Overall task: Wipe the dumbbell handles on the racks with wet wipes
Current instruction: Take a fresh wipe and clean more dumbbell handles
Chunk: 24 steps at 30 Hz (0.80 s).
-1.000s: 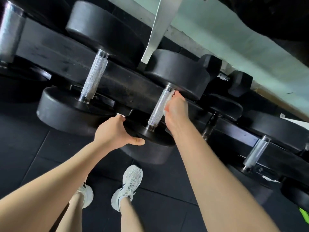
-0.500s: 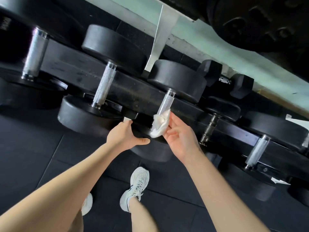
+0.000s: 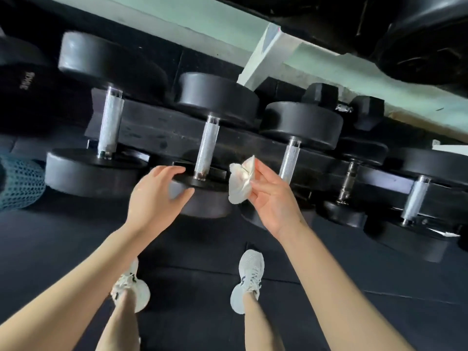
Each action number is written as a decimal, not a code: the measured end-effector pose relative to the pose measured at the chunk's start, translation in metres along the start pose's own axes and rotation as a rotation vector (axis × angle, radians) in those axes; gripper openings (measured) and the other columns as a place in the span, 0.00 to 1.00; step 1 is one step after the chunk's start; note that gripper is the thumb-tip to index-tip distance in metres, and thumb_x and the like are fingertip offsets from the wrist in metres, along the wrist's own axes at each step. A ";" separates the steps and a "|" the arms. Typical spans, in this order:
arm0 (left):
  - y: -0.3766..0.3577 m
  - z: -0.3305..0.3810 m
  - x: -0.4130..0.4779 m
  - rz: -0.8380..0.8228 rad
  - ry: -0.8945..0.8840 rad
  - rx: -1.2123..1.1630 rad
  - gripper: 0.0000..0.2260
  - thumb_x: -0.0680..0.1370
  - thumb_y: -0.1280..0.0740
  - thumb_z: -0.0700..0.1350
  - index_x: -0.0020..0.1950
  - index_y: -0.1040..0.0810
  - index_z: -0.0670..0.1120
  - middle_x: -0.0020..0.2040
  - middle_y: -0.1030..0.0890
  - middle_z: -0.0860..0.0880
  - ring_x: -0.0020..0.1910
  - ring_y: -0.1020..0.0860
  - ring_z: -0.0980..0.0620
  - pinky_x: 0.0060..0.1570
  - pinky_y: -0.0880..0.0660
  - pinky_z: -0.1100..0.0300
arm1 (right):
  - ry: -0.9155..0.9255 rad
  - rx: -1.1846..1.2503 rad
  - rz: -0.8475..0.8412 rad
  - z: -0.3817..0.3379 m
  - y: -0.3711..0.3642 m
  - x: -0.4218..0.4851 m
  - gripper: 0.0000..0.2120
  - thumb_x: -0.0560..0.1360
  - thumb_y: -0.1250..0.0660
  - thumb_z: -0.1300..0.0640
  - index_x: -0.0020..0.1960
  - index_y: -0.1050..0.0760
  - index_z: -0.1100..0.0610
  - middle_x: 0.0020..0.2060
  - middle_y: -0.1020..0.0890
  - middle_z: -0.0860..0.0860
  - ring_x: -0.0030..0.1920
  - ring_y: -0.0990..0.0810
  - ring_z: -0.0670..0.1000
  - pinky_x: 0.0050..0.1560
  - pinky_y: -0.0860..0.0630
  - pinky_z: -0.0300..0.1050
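Black dumbbells with knurled silver handles lie in a row on a low black rack (image 3: 157,133). My left hand (image 3: 157,196) curls over the near plate of the middle dumbbell (image 3: 202,196), just left of its handle (image 3: 206,148). My right hand (image 3: 271,198) pinches a crumpled white wet wipe (image 3: 240,181) in the air between that handle and the handle to its right (image 3: 291,158). The wipe touches neither handle.
More dumbbells sit left (image 3: 109,122) and right (image 3: 415,198) on the rack, and small hex dumbbells (image 3: 344,107) lie behind. A pale green wall base (image 3: 329,59) runs along the back. My feet in white shoes (image 3: 249,277) stand on the black rubber floor. A teal mesh object (image 3: 17,183) is at the left.
My right hand has lifted the wipe off the handle it was rubbing and moved left. My left hand has shifted from that dumbbell's plate to the plate of its left neighbour.
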<state>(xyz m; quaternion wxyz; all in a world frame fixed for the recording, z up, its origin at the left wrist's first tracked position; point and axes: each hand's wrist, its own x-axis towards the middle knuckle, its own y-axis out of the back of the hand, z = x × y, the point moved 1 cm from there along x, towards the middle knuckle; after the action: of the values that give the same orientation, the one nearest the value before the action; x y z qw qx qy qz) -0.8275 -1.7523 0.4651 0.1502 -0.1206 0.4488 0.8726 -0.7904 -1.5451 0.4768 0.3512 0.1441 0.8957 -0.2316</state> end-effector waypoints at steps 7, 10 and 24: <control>0.035 -0.058 0.008 -0.156 0.031 0.015 0.24 0.73 0.30 0.53 0.67 0.27 0.47 0.64 0.25 0.47 0.59 0.25 0.47 0.55 0.31 0.58 | 0.059 -0.130 0.219 0.029 -0.080 0.005 0.24 0.74 0.34 0.66 0.70 0.31 0.58 0.61 0.21 0.53 0.61 0.22 0.51 0.66 0.29 0.52; 0.034 -0.063 0.015 -0.242 0.067 0.017 0.29 0.72 0.30 0.56 0.69 0.30 0.46 0.66 0.28 0.45 0.61 0.26 0.46 0.57 0.31 0.58 | 0.091 -0.189 0.311 0.032 -0.099 0.016 0.25 0.70 0.29 0.61 0.65 0.30 0.61 0.58 0.21 0.54 0.61 0.23 0.52 0.67 0.31 0.53; -0.015 -0.066 0.056 -0.370 0.285 -0.176 0.24 0.64 0.23 0.59 0.50 0.21 0.44 0.43 0.18 0.52 0.44 0.21 0.53 0.43 0.26 0.60 | 0.107 -0.657 0.509 0.049 -0.088 0.145 0.12 0.80 0.46 0.56 0.43 0.27 0.51 0.41 0.23 0.48 0.42 0.26 0.50 0.39 0.30 0.28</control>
<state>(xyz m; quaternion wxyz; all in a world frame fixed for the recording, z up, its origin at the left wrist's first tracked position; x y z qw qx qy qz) -0.8693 -1.7894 0.3973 0.2312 -0.3353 0.3581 0.8402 -0.9031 -1.6316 0.3713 0.3774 0.2529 0.8747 0.1685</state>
